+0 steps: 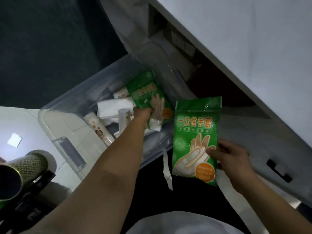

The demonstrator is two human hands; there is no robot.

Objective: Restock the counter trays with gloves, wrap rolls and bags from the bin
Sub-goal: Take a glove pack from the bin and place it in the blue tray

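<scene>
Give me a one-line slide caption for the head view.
Each hand, left and right, grips a green glove pack at the clear bin.

This looks like a service or storage corner of a food shop or kitchen, dimly lit. A clear plastic storage bin (55,108) on the pale tiled floor (16,119) holds bulk disposables: green retail packs of disposable gloves (148,95), printed in Chinese, and wrapped rolls (99,130). Beside the bin runs a white counter (253,48) with open space beneath and a drawer front bearing a black handle (278,170). A stainless-looking edge (294,204) shows at the lower right.
</scene>
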